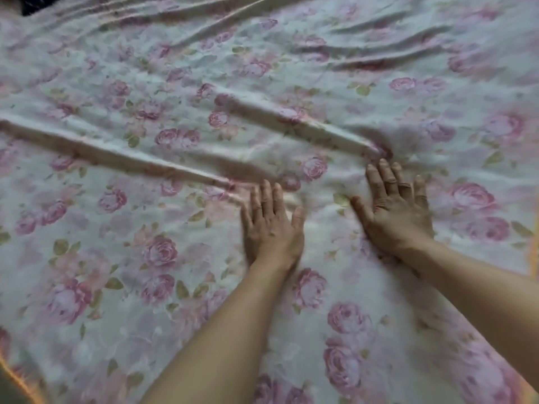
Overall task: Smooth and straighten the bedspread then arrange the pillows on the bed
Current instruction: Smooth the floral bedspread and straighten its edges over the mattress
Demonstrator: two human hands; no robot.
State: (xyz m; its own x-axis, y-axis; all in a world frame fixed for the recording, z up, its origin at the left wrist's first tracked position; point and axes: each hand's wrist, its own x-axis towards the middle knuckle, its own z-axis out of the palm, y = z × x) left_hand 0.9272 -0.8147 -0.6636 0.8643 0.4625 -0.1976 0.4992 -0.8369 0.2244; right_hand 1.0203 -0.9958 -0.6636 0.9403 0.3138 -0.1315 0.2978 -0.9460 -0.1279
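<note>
A white bedspread [122, 252] printed with pink roses fills nearly the whole head view. My left hand [271, 225] lies flat on it near the middle, fingers straight and pointing away from me. My right hand [393, 205] lies flat beside it to the right, fingers spread. Two long raised folds run across the cloth: one fold [110, 154] ends just beyond my left fingertips, the other fold [294, 121] ends at my right fingertips. No pillows are in view.
More wrinkles [379, 51] ripple the cloth at the far right, and long creases [151, 16] run along the far edge. A dark patch [38, 2] shows at the top left corner. The bedspread's near edge [20, 377] drops off at the bottom left.
</note>
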